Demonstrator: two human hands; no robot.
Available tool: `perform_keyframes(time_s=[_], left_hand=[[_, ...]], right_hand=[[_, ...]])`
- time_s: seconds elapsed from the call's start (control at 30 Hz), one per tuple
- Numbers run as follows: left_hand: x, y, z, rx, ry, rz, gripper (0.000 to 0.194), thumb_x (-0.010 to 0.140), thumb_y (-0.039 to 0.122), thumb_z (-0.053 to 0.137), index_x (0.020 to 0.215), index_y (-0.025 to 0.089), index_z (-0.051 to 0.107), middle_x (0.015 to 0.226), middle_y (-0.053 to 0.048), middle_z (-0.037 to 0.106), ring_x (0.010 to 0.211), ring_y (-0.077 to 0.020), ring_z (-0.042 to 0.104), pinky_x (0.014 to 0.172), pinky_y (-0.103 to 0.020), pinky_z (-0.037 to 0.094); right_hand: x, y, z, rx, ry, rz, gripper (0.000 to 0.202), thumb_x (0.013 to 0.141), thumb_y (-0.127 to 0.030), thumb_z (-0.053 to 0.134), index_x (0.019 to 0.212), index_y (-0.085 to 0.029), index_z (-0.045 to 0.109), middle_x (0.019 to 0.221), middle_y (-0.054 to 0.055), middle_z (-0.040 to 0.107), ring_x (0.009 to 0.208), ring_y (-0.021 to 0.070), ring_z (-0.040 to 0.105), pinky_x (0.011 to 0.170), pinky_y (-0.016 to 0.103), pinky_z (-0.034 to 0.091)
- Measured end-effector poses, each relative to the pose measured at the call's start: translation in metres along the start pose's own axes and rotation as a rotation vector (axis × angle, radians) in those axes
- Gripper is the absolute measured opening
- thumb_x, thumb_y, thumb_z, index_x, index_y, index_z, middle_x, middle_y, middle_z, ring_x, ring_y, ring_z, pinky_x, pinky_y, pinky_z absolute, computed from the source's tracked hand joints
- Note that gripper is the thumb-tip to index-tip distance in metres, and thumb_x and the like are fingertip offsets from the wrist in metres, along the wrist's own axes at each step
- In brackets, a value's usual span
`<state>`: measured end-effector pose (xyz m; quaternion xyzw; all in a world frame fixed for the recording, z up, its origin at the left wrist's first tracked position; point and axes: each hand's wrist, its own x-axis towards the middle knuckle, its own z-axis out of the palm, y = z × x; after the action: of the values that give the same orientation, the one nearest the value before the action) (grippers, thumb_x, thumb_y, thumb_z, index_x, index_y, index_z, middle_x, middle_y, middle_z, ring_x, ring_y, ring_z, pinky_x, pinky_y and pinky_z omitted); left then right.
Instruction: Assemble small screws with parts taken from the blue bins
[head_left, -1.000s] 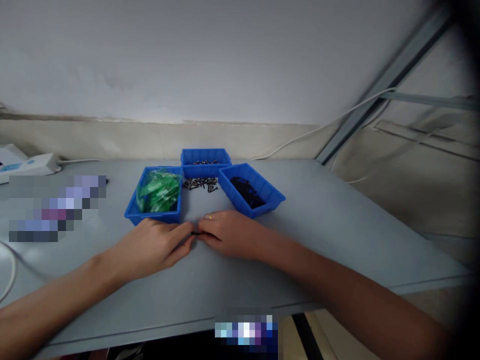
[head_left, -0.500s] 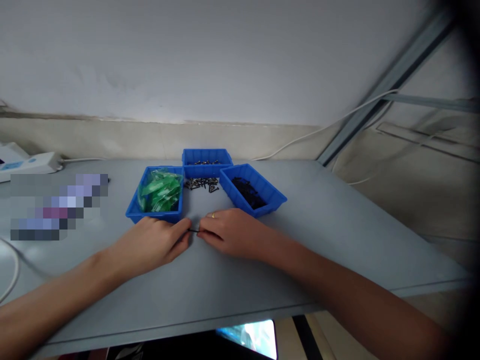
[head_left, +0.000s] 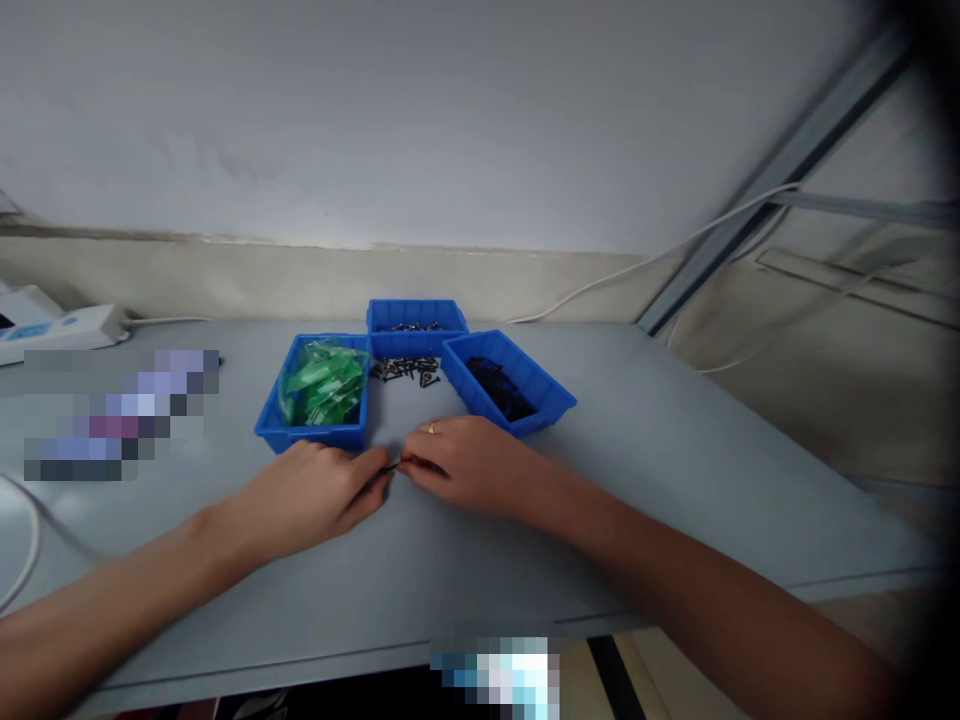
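Between the fingertips of both hands is a thin black screw (head_left: 391,467), mostly covered by the fingers. My left hand (head_left: 326,495) pinches one end, and my right hand (head_left: 457,460), with a ring on one finger, pinches the other. Just beyond the left hand stands a blue bin (head_left: 311,437) of green plastic bags (head_left: 326,382). Past the right hand, a second blue bin (head_left: 551,400), set at an angle, holds dark small parts (head_left: 499,388). Loose screws (head_left: 407,370) lie in a pile in front of a third blue bin (head_left: 418,343) with more metal pieces.
The grey table (head_left: 390,590) meets a wall at the back. At the far left are a white power strip (head_left: 71,328) and a blurred-out object (head_left: 124,415). A white cable (head_left: 592,285) runs up to a metal post (head_left: 720,215). A blurred bright patch (head_left: 517,675) shows below the front edge.
The hands have come slightly closer together, so less of the screw shows, and it is a little more tilted. The view has shifted slightly; the bins stay in place.
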<state>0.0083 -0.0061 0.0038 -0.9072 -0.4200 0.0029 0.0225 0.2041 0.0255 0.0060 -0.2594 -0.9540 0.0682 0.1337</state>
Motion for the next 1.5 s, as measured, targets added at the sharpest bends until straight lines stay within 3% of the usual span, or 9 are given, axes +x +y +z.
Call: perform_keyframes(time_s=[0.23,0.57,0.8,1.0,1.2,1.5], left_hand=[[-0.0006,-0.0016,-0.0006,-0.007,0.065,-0.005,0.026,0.090,0.033,0.033,0.087,0.019,0.055,0.055,0.001,0.058,0.049,-0.0174,0.059,0.043,-0.025,0.034],[-0.0041,-0.0015,-0.0015,-0.113,0.258,0.247,0.025,0.092,0.026,0.034,0.091,0.016,0.056,0.063,0.001,0.061,0.052,-0.0119,0.058,0.047,-0.023,0.040],[-0.0044,-0.0028,-0.0003,-0.084,0.293,0.258,0.024,0.092,0.025,0.035,0.088,0.016,0.056,0.059,0.002,0.058,0.048,-0.0116,0.055,0.044,-0.024,0.036],[-0.0037,-0.0012,-0.0068,-0.051,0.264,0.192,0.025,0.090,0.026,0.035,0.080,0.016,0.055,0.055,0.001,0.057,0.045,-0.0135,0.055,0.042,-0.025,0.033],[-0.0015,-0.0005,-0.0064,-0.004,0.092,0.029,0.023,0.086,0.027,0.036,0.078,0.017,0.055,0.052,0.000,0.057,0.046,-0.0163,0.057,0.041,-0.025,0.031],[-0.0007,0.0024,-0.0006,-0.055,0.093,0.084,0.024,0.087,0.026,0.036,0.076,0.016,0.054,0.055,0.000,0.058,0.045,-0.0121,0.055,0.041,-0.022,0.032]], right_hand=[[-0.0002,0.0029,0.0027,0.002,-0.047,0.017,0.014,0.084,-0.023,0.048,0.075,-0.016,0.055,0.072,0.001,0.059,0.065,0.0123,0.051,0.059,0.025,0.032],[0.0010,0.0004,0.0054,0.104,-0.103,0.004,0.011,0.083,-0.019,0.048,0.075,-0.015,0.055,0.072,0.002,0.060,0.065,0.0128,0.053,0.060,0.024,0.035],[0.0006,-0.0012,0.0037,0.081,-0.106,-0.005,0.013,0.084,-0.019,0.048,0.075,-0.015,0.055,0.073,0.002,0.061,0.067,0.0123,0.054,0.061,0.023,0.036],[-0.0004,0.0000,0.0040,0.076,-0.111,0.005,0.015,0.085,-0.023,0.047,0.078,-0.015,0.056,0.074,0.002,0.062,0.065,0.0126,0.054,0.059,0.024,0.034],[-0.0005,-0.0004,0.0017,0.044,-0.041,0.008,0.015,0.086,-0.022,0.044,0.079,-0.016,0.055,0.073,0.002,0.060,0.064,0.0122,0.052,0.059,0.024,0.033],[0.0000,-0.0053,0.0006,0.045,-0.025,-0.030,0.018,0.087,-0.023,0.042,0.078,-0.015,0.055,0.073,0.002,0.059,0.067,0.0124,0.052,0.060,0.025,0.032]])
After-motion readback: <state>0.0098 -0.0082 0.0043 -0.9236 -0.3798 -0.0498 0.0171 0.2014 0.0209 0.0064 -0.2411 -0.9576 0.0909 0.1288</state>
